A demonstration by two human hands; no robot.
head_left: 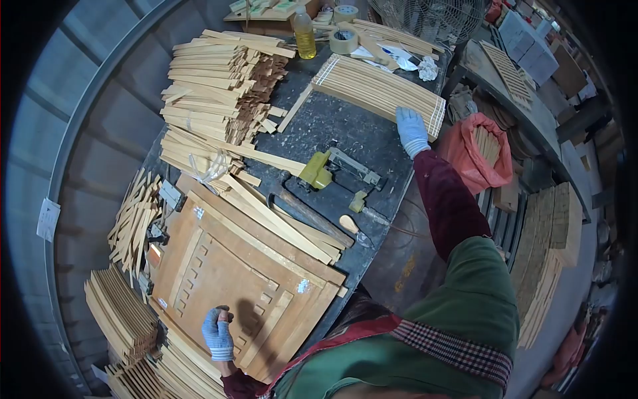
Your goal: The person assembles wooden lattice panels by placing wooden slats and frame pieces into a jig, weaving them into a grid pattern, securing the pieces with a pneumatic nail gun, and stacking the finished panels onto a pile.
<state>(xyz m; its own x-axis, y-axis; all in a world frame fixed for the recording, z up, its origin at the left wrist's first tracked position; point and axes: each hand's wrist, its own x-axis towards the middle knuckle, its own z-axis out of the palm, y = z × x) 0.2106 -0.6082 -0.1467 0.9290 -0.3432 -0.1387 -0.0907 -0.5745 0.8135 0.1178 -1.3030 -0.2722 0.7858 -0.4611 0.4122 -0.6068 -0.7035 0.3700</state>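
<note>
My right hand point(411, 128), in a pale blue glove, rests on the near right end of a stack of slatted wooden panels point(375, 86). Its fingers are stretched out along the slats, and white bands run across both ends of the stack. Above a wooden jig board point(226, 256) hovers my left hand point(218, 330), in a striped glove with the fingertips bare. Those fingers are curled together, and anything within them is hidden. Small wooden blocks stand in rows on the board, and the hand casts a shadow there.
Thin wooden strips point(206, 86) are piled at the table's back left. A yellow-green metal tool point(317, 170), a hammer point(312, 214) and a wooden-handled tool point(348, 223) lie mid-table. Behind stand a bottle of yellow liquid point(304, 33) and tape rolls point(343, 40). A red sack point(475, 156) is to the right.
</note>
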